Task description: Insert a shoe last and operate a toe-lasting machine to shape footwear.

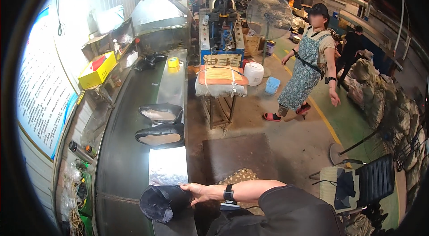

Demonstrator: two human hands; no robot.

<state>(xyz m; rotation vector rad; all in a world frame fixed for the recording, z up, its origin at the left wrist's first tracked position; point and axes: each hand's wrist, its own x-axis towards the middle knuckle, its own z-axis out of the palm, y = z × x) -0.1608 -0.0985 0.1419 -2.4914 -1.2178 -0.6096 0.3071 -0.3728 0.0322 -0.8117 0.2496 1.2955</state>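
My right hand [195, 193], with a dark band on its wrist, reaches left across the lower middle. Its fingers close on the edge of a soft, black, rounded piece [156, 202] with a fuzzy, creased surface; its exact kind I cannot make out. That piece is over the near end of a metal strip [167, 164] beside a dark conveyor belt [125, 160]. Farther up lie two black slip-on shoes with pale insoles, the nearer shoe [160, 136] and the farther shoe [161, 114], side by side. My left hand is not in view.
A yellow tape roll [173, 62] and black shoes [149, 61] lie farther along the line. A padded stool [221, 77] stands to its right. Beyond are a machine [221, 26], a fan [269, 14] and a walking person [306, 64]. A chair [375, 182] is at right.
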